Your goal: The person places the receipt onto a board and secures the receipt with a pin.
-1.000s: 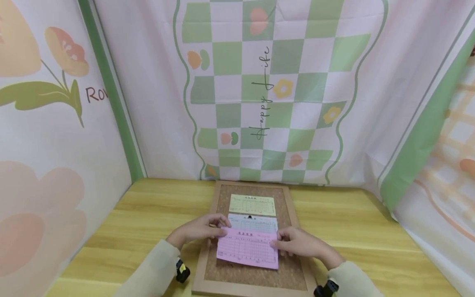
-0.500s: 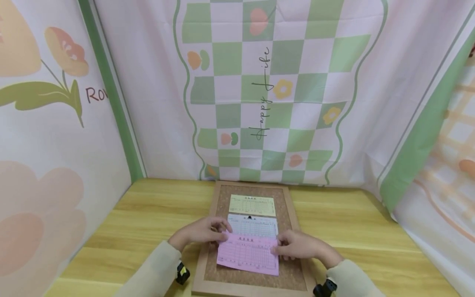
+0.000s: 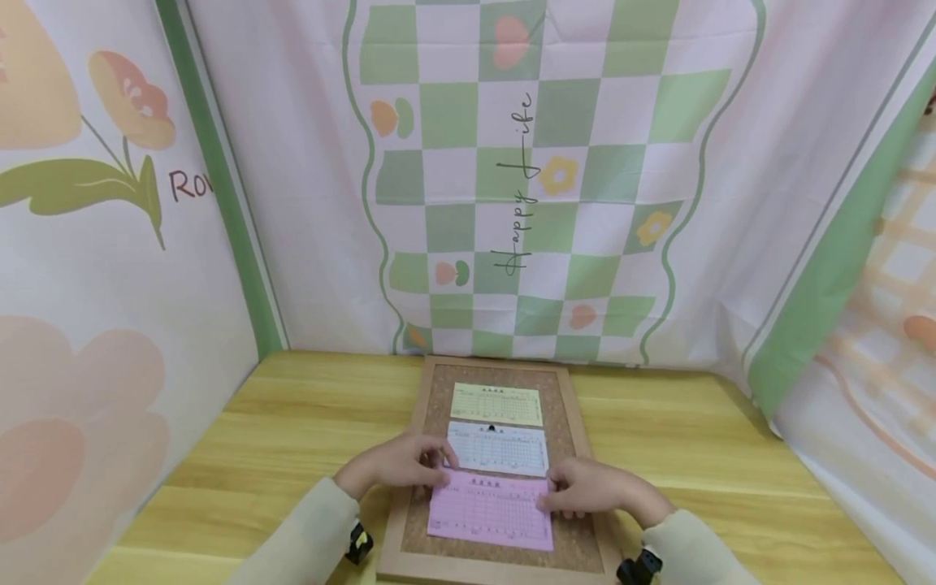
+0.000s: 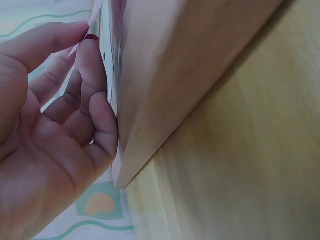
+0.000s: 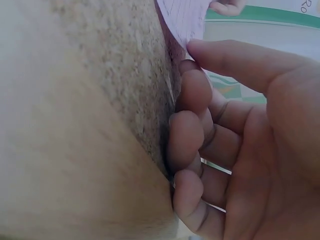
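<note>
Evidently both hands pinch the pink slip (image 3: 488, 510) between fingers: left hand (image 3: 398, 463), right hand (image 3: 588, 487), squaring it on the cork board (image 3: 566, 540).

3 slips: 1 yellow (image 3: 497, 404), 1 white (image 3: 499, 448), 1 pink (image 3: 488, 512). 1 corkboard (image 3: 431, 402). 1 counter (image 3: 307, 414). 2 hands: left (image 3: 398, 463), right (image 3: 588, 487).

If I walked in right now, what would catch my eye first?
Probably the pink slip at the near end of the cork board, pinched at its upper corners by the left hand and the right hand. Beyond it lie a white slip and a yellow slip.
</note>
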`<action>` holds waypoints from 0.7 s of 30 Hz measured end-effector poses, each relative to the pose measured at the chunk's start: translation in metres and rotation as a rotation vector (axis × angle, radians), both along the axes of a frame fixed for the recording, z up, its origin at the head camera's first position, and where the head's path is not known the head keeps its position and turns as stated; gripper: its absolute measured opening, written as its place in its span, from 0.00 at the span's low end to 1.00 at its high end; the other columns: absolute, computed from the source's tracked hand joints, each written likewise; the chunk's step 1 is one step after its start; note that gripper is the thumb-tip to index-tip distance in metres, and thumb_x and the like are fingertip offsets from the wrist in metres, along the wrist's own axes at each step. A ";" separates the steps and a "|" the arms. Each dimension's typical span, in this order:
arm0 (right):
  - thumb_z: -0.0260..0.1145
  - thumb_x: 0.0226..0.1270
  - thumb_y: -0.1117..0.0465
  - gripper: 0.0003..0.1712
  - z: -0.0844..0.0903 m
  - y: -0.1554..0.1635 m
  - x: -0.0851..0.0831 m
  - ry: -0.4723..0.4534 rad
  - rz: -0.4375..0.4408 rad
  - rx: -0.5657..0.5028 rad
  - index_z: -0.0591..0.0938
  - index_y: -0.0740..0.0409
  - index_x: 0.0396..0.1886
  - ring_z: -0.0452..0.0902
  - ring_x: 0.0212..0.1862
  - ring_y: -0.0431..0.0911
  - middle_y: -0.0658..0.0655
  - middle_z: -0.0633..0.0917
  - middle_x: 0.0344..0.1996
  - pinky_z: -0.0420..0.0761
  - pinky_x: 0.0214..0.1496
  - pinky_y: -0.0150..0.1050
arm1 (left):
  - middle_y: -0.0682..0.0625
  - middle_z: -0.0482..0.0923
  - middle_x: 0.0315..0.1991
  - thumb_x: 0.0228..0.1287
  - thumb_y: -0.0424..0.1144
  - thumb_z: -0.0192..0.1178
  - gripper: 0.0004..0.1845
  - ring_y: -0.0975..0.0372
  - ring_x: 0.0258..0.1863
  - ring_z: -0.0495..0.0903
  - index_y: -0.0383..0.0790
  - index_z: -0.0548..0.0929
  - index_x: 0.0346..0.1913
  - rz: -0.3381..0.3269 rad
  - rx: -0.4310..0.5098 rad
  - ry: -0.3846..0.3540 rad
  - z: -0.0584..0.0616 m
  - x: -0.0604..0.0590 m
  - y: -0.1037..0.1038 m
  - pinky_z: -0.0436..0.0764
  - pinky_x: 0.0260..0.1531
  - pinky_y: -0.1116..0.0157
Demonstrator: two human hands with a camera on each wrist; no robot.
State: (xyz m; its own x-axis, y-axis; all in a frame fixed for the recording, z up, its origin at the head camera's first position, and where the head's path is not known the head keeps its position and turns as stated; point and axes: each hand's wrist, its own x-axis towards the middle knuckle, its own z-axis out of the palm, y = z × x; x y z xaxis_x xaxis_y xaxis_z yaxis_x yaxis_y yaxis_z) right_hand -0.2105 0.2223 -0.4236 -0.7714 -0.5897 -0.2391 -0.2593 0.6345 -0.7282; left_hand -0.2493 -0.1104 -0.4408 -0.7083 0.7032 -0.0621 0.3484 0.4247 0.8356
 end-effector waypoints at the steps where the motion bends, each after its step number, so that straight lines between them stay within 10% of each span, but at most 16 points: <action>1: 0.68 0.69 0.57 0.14 0.000 0.000 0.000 -0.004 -0.001 0.003 0.79 0.55 0.23 0.70 0.20 0.39 0.48 0.79 0.17 0.69 0.21 0.31 | 0.50 0.78 0.31 0.67 0.33 0.64 0.07 0.61 0.23 0.79 0.46 0.84 0.45 0.003 -0.009 0.000 0.000 0.001 0.000 0.81 0.25 0.66; 21: 0.68 0.69 0.58 0.15 0.001 0.000 -0.002 -0.019 -0.025 0.024 0.77 0.55 0.22 0.69 0.20 0.40 0.49 0.77 0.17 0.67 0.22 0.33 | 0.53 0.77 0.28 0.66 0.33 0.66 0.05 0.65 0.23 0.75 0.46 0.84 0.42 0.031 -0.069 0.084 0.000 0.002 0.005 0.75 0.23 0.69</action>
